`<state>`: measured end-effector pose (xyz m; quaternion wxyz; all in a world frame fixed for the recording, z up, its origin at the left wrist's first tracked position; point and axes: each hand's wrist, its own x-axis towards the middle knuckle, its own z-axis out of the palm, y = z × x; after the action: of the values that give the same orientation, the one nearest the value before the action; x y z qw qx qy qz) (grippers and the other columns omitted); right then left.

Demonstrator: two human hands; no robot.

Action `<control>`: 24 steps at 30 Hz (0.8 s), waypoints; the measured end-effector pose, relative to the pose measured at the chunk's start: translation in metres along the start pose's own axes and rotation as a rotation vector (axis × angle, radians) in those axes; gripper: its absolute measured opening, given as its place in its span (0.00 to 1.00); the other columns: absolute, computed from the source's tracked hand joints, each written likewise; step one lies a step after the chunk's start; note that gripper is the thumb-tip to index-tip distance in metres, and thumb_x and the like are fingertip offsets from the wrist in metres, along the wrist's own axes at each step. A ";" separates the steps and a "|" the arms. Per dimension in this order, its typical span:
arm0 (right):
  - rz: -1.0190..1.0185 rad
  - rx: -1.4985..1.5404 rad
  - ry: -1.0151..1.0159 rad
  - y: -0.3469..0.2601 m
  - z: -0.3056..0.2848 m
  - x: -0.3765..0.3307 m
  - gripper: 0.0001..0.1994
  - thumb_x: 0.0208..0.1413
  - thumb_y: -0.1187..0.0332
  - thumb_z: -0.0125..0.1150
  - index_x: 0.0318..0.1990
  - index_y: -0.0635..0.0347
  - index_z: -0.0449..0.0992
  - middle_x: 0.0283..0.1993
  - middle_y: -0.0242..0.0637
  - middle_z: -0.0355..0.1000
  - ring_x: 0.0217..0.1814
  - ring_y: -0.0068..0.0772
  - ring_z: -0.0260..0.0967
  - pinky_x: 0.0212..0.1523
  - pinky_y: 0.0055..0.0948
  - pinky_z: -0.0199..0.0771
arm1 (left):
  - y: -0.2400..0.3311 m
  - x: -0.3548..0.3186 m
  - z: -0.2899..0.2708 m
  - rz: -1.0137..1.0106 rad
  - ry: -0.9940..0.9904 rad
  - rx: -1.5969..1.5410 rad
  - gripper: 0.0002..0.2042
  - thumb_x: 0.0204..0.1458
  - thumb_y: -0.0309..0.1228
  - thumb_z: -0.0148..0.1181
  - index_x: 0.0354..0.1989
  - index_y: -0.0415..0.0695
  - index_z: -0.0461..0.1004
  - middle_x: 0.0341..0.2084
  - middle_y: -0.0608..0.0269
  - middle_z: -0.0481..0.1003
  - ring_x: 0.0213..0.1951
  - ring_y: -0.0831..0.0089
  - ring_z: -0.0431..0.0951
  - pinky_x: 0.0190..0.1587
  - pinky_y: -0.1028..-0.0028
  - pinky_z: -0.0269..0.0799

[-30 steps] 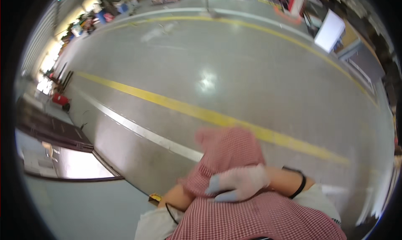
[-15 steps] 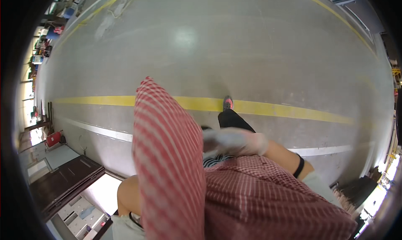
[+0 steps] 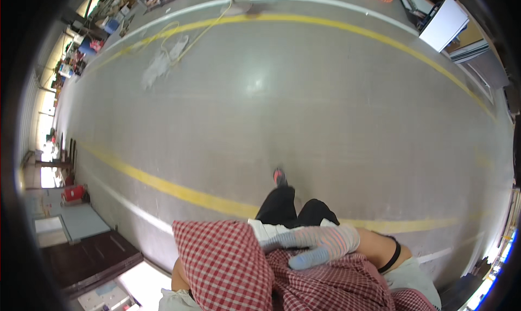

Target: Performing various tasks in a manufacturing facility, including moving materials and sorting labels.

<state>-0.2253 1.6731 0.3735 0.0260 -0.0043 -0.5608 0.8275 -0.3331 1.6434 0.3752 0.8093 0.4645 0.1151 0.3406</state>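
Note:
A red-and-white checked cloth garment (image 3: pixel 222 262) covers my left hand and most of that forearm; only bare skin of the left arm (image 3: pixel 179 275) shows beside it. The left fingers are hidden under the cloth. My right hand (image 3: pixel 320 247), in a grey glove with pale coloured stripes, lies across the front of my body. Its fingers stretch toward the covered left arm, with the thumb apart from them. More of the checked cloth (image 3: pixel 331 281) hangs bunched below the right hand and touches it.
Yellow floor lines (image 3: pixel 201 200) cross the grey floor (image 3: pixel 260 121). A yellow cable (image 3: pixel 201 42) lies at the far left. A white panel (image 3: pixel 444 24) stands far right; a dark brown cabinet (image 3: pixel 89 259) and a red case (image 3: pixel 74 194) are at the left.
The cloth-covered left arm has come down and back toward my body. My right hand has lowered slightly and its thumb now shows. My view of the floor has shifted forward and turned.

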 end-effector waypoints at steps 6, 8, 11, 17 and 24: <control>-0.044 0.098 0.192 -0.075 -0.131 0.022 0.26 0.60 0.61 0.49 0.63 0.62 0.60 0.61 0.45 0.62 0.65 0.36 0.57 0.67 0.33 0.49 | 0.081 0.096 -0.123 -0.075 -0.099 0.016 0.18 0.57 0.43 0.49 0.47 0.43 0.71 0.36 0.60 0.74 0.42 0.71 0.73 0.49 0.73 0.68; -0.024 0.083 0.216 -0.094 -0.180 0.023 0.26 0.57 0.65 0.51 0.62 0.64 0.61 0.61 0.43 0.63 0.64 0.35 0.58 0.66 0.32 0.51 | 0.105 0.128 -0.155 -0.063 -0.114 0.017 0.18 0.56 0.43 0.48 0.47 0.43 0.71 0.36 0.60 0.74 0.42 0.71 0.73 0.48 0.73 0.68; 0.010 0.263 0.281 -0.103 -0.284 0.019 0.25 0.57 0.68 0.52 0.62 0.66 0.61 0.61 0.42 0.64 0.63 0.32 0.59 0.64 0.32 0.55 | 0.128 0.179 -0.214 -0.008 -0.123 -0.051 0.18 0.56 0.44 0.48 0.47 0.44 0.71 0.35 0.60 0.74 0.42 0.71 0.73 0.48 0.73 0.68; 0.002 0.257 0.053 -0.164 -0.474 0.020 0.25 0.58 0.67 0.53 0.62 0.66 0.62 0.61 0.40 0.65 0.63 0.30 0.59 0.63 0.32 0.56 | 0.213 0.289 -0.313 0.039 -0.149 -0.066 0.18 0.56 0.45 0.48 0.46 0.45 0.71 0.34 0.61 0.74 0.41 0.71 0.73 0.47 0.73 0.68; 0.134 -0.019 0.111 -0.289 -0.705 0.095 0.24 0.62 0.63 0.51 0.62 0.64 0.62 0.60 0.39 0.66 0.62 0.32 0.60 0.62 0.30 0.57 | 0.285 0.420 -0.510 -0.088 -0.072 0.193 0.19 0.55 0.47 0.48 0.45 0.46 0.72 0.32 0.61 0.74 0.40 0.71 0.73 0.46 0.73 0.68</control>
<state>-0.2832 2.4388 0.3823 0.0017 -0.0878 -0.5649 0.8205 -0.4044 2.3593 0.3902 0.7785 0.5468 0.1385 0.2753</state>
